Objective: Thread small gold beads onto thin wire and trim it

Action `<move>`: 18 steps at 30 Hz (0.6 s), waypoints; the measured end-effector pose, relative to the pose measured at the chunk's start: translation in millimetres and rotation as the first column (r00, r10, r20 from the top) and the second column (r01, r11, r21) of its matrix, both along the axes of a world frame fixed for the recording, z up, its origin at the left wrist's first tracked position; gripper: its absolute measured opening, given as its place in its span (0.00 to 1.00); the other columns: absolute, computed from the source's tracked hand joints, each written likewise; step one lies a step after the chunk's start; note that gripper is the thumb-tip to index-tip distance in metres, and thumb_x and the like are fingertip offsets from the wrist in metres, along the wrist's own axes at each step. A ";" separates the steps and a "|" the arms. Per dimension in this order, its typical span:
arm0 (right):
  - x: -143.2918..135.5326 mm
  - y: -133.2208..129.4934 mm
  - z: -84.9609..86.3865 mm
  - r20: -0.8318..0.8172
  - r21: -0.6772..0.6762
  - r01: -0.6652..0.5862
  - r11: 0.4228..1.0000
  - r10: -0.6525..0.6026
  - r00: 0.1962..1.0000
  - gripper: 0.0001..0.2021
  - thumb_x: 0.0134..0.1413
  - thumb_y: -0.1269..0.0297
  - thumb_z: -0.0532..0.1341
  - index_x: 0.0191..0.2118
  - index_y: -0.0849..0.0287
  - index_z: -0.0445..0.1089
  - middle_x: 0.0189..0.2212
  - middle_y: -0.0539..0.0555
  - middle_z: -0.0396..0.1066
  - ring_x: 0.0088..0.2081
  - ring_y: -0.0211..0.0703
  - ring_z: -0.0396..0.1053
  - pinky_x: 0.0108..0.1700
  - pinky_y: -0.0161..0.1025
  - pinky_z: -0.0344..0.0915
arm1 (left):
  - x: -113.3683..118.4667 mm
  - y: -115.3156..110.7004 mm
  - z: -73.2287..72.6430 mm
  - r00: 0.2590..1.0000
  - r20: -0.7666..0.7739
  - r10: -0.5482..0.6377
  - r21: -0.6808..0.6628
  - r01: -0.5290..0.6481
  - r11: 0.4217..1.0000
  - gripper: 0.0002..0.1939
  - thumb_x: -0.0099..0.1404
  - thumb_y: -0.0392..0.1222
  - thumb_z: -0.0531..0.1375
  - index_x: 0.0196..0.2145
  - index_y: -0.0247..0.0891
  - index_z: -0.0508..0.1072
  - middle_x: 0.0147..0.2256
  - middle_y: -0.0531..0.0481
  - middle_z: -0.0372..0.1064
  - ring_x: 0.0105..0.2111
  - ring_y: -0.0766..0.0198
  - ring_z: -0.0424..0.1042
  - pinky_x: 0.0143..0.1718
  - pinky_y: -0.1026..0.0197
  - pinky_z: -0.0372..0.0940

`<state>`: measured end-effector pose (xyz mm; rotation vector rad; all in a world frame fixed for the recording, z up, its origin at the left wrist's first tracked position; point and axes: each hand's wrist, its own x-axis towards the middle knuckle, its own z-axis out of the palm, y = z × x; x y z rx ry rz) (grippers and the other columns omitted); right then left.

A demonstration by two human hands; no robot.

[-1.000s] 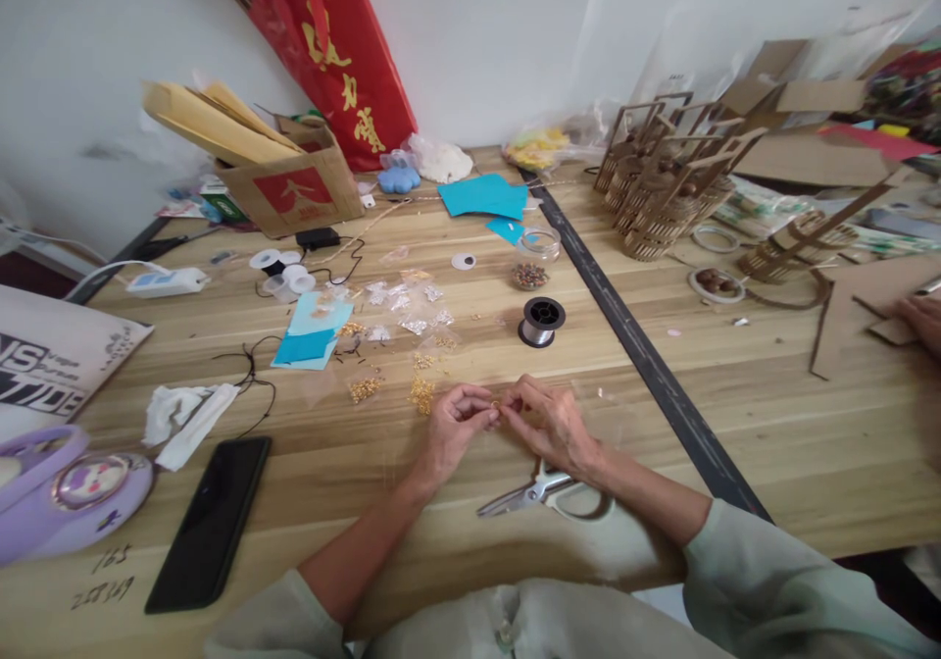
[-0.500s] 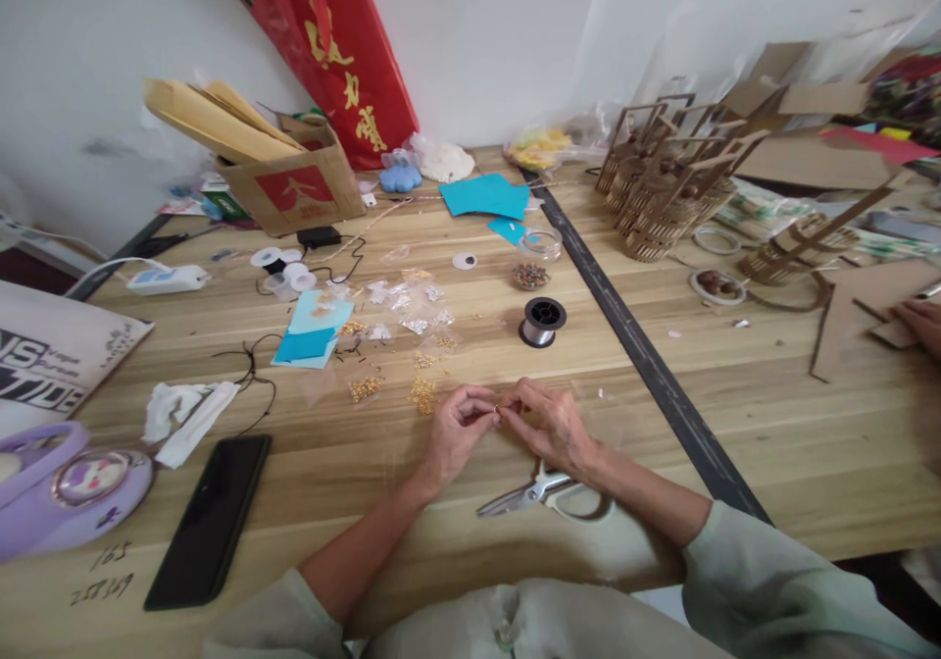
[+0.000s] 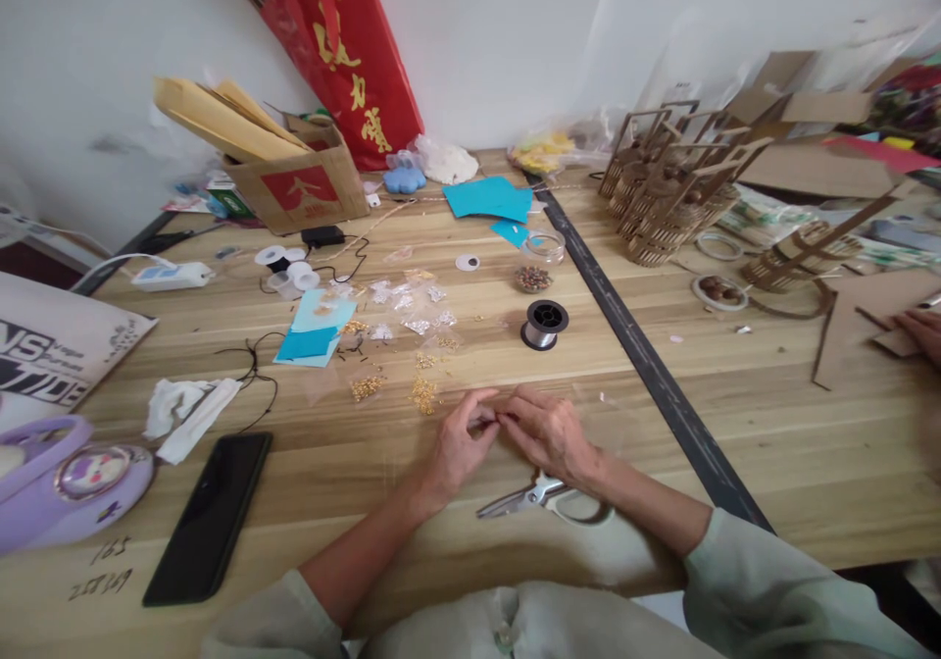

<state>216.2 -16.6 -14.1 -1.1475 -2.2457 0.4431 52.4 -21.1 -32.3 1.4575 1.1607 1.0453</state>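
Note:
My left hand (image 3: 462, 448) and my right hand (image 3: 545, 431) meet fingertip to fingertip above the wooden table. Both are closed in a pinch, and whatever sits between the fingertips is too small to make out. Under my right wrist lies a pair of scissors (image 3: 533, 495) with pale handles, its blades pointing left. Just beyond my left hand is a small pile of gold beads (image 3: 423, 394), with another gold heap (image 3: 366, 387) on a clear bag to its left. A black spool of clear thread (image 3: 544, 326) stands upright past my right hand.
A glass jar of dark beads (image 3: 534, 277) stands behind the spool. Small bags of silvery pieces (image 3: 417, 306) and blue sheets (image 3: 305, 343) lie left of centre. A black phone (image 3: 210, 520) is at front left. Woven bamboo baskets (image 3: 654, 208) and another person's hand (image 3: 918, 330) are right.
The fingertips have drawn closer together, and the small gold glint between them is now hidden. The view has shifted slightly; the table items stay in place.

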 end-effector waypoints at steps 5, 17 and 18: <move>-0.7 -2.1 0.9 0.180 0.107 0.016 0.994 -0.036 0.983 0.08 0.61 0.68 0.53 0.37 0.58 0.69 0.31 0.53 0.69 0.28 0.37 0.67 0.29 0.33 0.56 | 0.9 -1.3 -0.9 0.999 -0.027 -0.021 0.009 0.021 1.000 0.19 0.56 0.30 0.59 0.47 0.38 0.68 0.31 0.50 0.74 0.33 0.64 0.75 0.39 0.64 0.68; 1.3 -1.4 0.8 0.184 0.112 -0.032 0.993 0.011 0.983 0.05 0.60 0.70 0.54 0.37 0.58 0.67 0.31 0.52 0.69 0.30 0.38 0.68 0.31 0.32 0.56 | -0.9 -3.1 -2.4 0.998 -0.061 -0.026 -0.016 0.025 1.000 0.22 0.55 0.32 0.60 0.49 0.42 0.69 0.32 0.51 0.75 0.34 0.62 0.74 0.42 0.61 0.68; 1.2 -1.5 1.0 0.189 0.111 -0.037 0.993 0.015 0.982 0.05 0.59 0.70 0.54 0.38 0.58 0.67 0.31 0.52 0.69 0.31 0.38 0.67 0.30 0.33 0.56 | -1.2 -3.2 -3.0 0.997 -0.065 -0.028 -0.016 0.027 0.999 0.23 0.55 0.32 0.60 0.49 0.42 0.69 0.32 0.51 0.75 0.34 0.61 0.74 0.42 0.61 0.68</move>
